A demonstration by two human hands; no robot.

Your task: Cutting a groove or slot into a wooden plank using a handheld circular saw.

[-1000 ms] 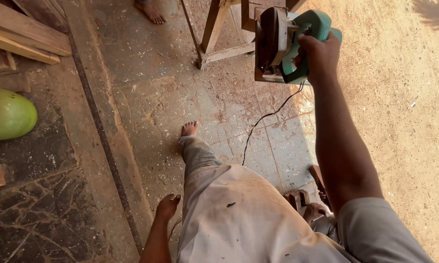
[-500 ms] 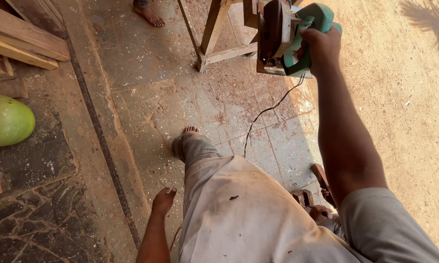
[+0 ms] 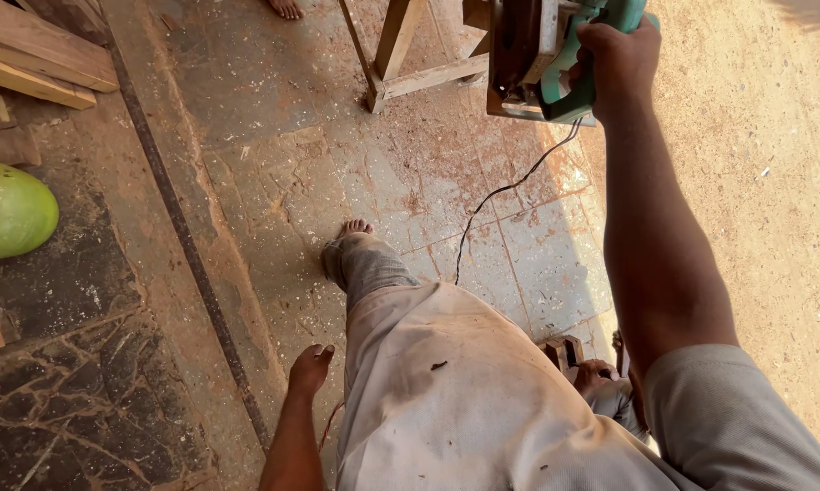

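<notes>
Your right hand [image 3: 621, 56] stays clamped on the green power tool [image 3: 548, 56], now carried nearer the wooden stand [image 3: 401, 65] as you step forward. Your left hand [image 3: 311, 368] hangs empty, fingers loosely curled, well behind the stand.

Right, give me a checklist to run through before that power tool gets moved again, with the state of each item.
1. Right hand has a full grip on the green power tool: ok.
2. Cord hangs free, not wrapped round the leg: ok.
3. Cord end plugged in or not: cannot tell, it runs out of sight.
4. Left hand is away from the tool: ok.
5. Bare foot lies close to the cord: not ok.
6. Wooden stand leaves room beside the tool: cannot tell.
</notes>
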